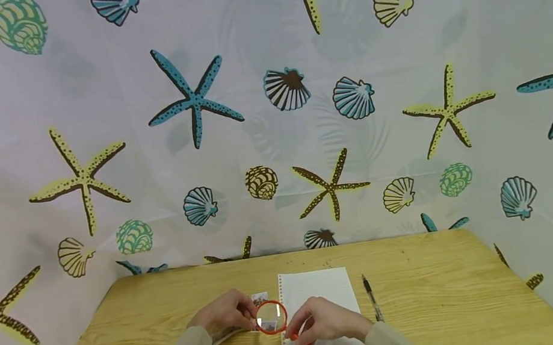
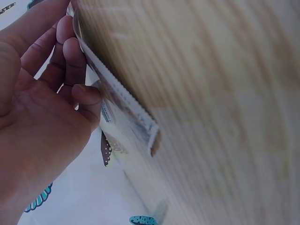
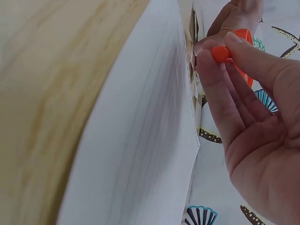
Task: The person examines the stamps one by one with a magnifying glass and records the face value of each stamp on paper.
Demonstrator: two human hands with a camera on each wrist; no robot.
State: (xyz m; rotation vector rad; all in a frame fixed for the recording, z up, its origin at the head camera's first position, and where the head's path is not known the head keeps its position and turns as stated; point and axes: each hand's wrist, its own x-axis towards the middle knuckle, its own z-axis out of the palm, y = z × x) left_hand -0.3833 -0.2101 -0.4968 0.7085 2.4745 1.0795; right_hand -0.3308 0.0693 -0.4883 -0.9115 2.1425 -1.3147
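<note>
My right hand (image 1: 325,320) pinches the red handle of a magnifying glass (image 1: 271,314) between thumb and fingers; the handle's round orange-red end (image 3: 221,54) shows in the right wrist view. The round, red-rimmed lens sits between both hands, at the left edge of a lined sheet of paper (image 1: 318,287). Small stamp-like pictures (image 1: 260,298) lie behind and under the lens. My left hand (image 1: 226,314) holds one end of a stamp sheet (image 2: 124,103) with perforated edges, which slants just over the wooden table. Its fingertip contact is partly hidden.
A black pen (image 1: 372,298) lies to the right of the paper. The wooden table (image 1: 439,292) ends at a back wall of cloth (image 1: 262,150) printed with shells and starfish, with more of this cloth along both sides.
</note>
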